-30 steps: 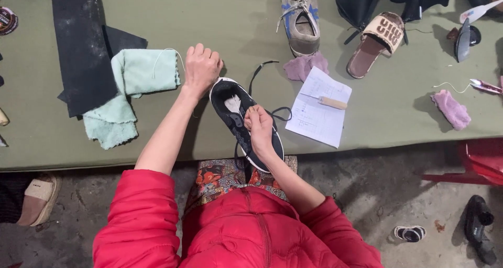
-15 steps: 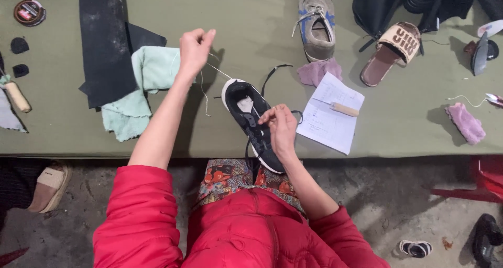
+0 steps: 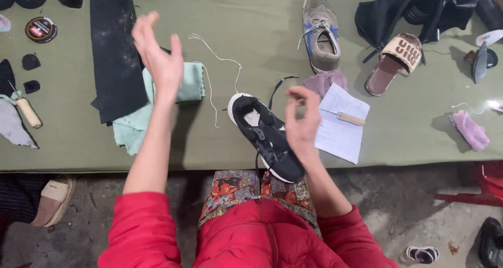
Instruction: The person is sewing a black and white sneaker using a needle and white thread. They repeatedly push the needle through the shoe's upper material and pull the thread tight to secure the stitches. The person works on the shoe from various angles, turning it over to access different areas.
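Tin [image 3: 41, 29]: round, dark, red label; far left of the shoe, lid on
Paper [image 3: 341, 123]: white sheet just right of the shoe; small stick lying on it
Shoe [image 3: 266, 136]: black, white-soled; at table's [image 3: 251, 16] near edge, sole up
Thread [image 3: 220, 63]: white, loops up-left from the shoe
Left hand [image 3: 160, 56]: raised, fingers spread, grasping nothing visible
Right hand [image 3: 303, 122]: just above the shoe; fingers pinched; contents unclear

Shoe-repair workshop, green worktable [image 3: 251, 16] strewn with worn shoes, polish tin [image 3: 41, 29], leather scraps
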